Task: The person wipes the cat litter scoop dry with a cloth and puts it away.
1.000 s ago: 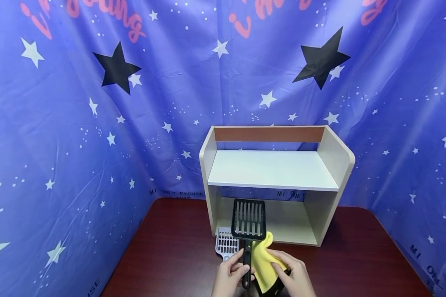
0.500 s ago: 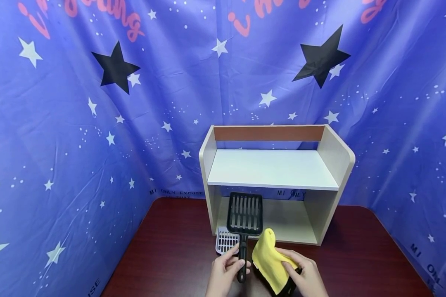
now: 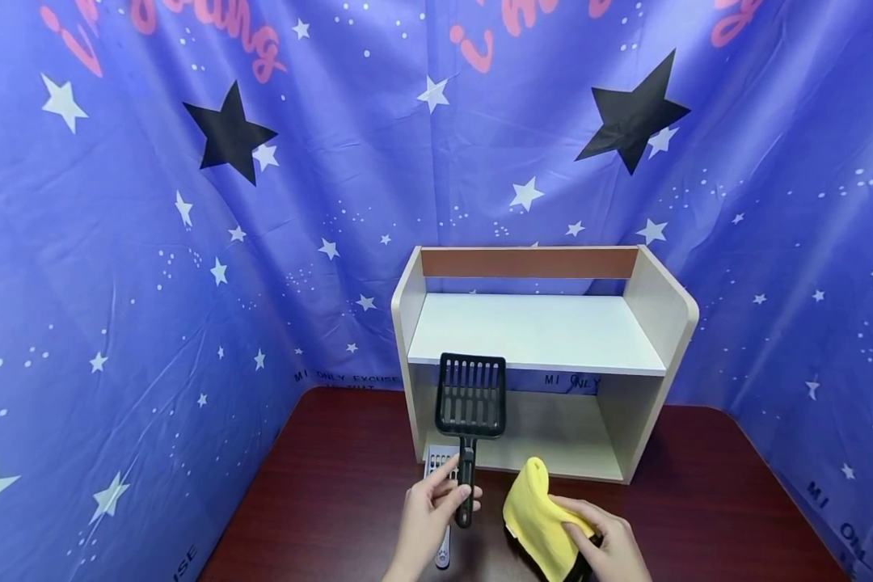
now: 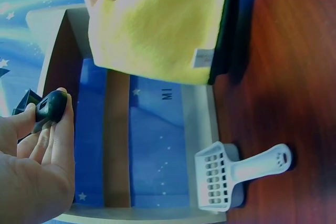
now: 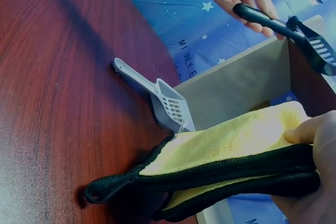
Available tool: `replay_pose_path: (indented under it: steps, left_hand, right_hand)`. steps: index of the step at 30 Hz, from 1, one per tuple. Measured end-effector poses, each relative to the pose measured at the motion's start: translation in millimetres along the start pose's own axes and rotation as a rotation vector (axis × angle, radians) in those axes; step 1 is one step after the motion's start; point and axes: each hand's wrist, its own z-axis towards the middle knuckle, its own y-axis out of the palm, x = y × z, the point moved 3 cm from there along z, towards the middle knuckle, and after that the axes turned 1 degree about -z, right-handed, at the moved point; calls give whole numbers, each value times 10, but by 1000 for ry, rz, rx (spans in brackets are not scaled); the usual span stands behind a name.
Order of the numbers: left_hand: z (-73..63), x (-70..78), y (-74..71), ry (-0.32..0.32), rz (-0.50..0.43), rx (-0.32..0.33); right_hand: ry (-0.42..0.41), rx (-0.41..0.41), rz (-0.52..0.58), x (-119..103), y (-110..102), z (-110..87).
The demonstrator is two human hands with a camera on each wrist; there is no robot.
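Note:
My left hand (image 3: pixel 423 517) pinches the handle of a black slotted litter scoop (image 3: pixel 467 454), its head raised in front of the shelf unit. In the left wrist view, thumb and fingers close on the black handle end (image 4: pixel 52 106). My right hand (image 3: pixel 611 543) grips a folded yellow cloth (image 3: pixel 541 517) with black edging. The right wrist view shows the cloth's layered black border and a hanging loop (image 5: pixel 107 188). A light grey slotted litter scoop (image 4: pixel 257 166) lies on the table below my left hand, partly hidden by it in the head view.
A pale wooden shelf unit (image 3: pixel 538 327) with a white upper shelf stands at the back of the dark red table (image 3: pixel 335 485). Behind and beside it hangs a blue curtain (image 3: pixel 335 162) with stars.
My left hand has lifted the black scoop up and to the left. My right hand has carried the yellow cloth to the right, so the two things are farther apart.

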Motion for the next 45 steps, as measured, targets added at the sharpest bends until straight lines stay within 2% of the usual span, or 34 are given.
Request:
replay_pose_path:
  steps: [4,12,17,24,32,38,45]
  left_hand:
    - [57,54,-39,4,2,12]
    - [194,150,-102,53,-34,21]
    - [252,210,-134,75,-4,26]
    - [319,301,-158,63,49,53]
    - [418,339,-160,53,55,69]
    - [519,401,-173,74,29,75]
    - [628,492,-192,86,19,91]
  right_hand:
    - [-8,10,1,24,2,-25]
    - [-76,42,-3,83,-6,-49]
    - [-55,28,-16,88,-34,-54]
    - [-6,-13,11,83,-82,-67]
    - [-35,5,-28,104,-126,-112]
    - [-59,9,-54,145,-135,-127]
    - [-26,-1,-54,160,-133,-146]
